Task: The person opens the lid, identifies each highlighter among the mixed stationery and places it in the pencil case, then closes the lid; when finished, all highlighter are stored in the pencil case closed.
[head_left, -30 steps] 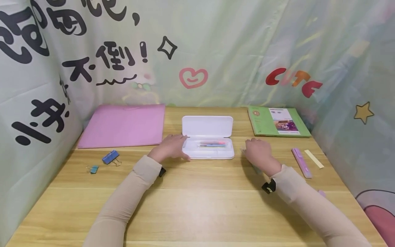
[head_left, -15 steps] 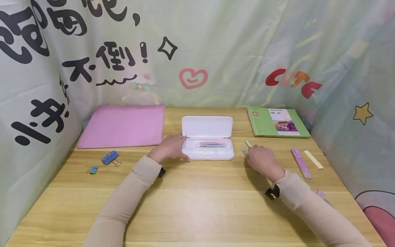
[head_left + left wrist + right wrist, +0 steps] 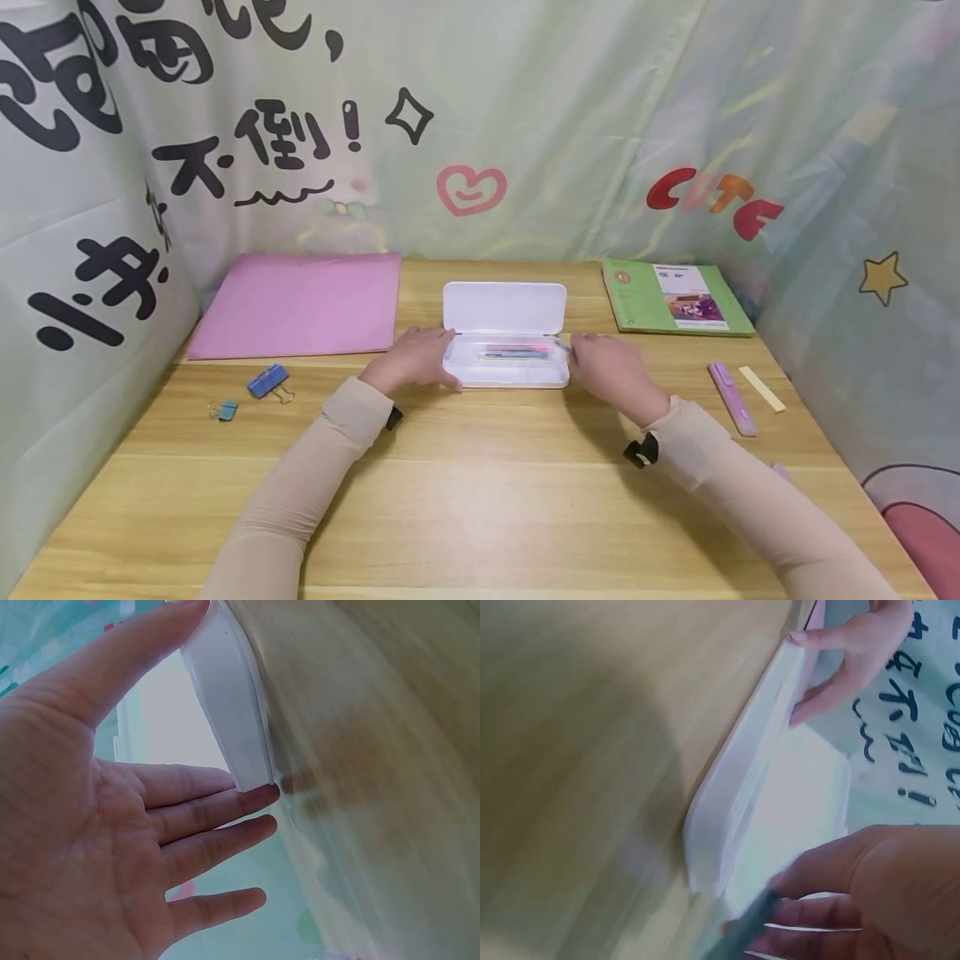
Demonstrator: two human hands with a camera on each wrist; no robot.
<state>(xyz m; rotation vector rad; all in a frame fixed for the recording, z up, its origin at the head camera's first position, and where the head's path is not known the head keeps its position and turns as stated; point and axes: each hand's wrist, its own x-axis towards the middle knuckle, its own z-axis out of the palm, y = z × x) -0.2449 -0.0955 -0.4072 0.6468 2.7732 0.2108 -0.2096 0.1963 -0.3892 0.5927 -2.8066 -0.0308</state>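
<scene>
A white pencil case (image 3: 506,377) lies with its lid raised, several thin coloured pens or refills (image 3: 516,351) in its tray. My left hand (image 3: 415,360) holds the case's left end, thumb at the front corner and fingers at the back one. In the left wrist view those fingers (image 3: 217,847) are nearly straight along the white wall. My right hand (image 3: 611,372) is at the case's right end and pinches a slim grey-green stick (image 3: 746,926) between thumb and fingers; its exact kind I cannot tell. The stick's tip points over the right rim.
A pink folder (image 3: 300,304) lies back left, with a blue binder clip (image 3: 268,382) and smaller teal clip (image 3: 227,411) before it. Back right is a green book (image 3: 675,296). A purple pen-shaped item (image 3: 731,398) and cream strip (image 3: 762,388) lie right; another purple item (image 3: 781,471) shows beside the sleeve.
My right hand shifted slightly right, showing a grey tip and a cream end, then moved left to the case's right end. The left hand has stayed on the case.
</scene>
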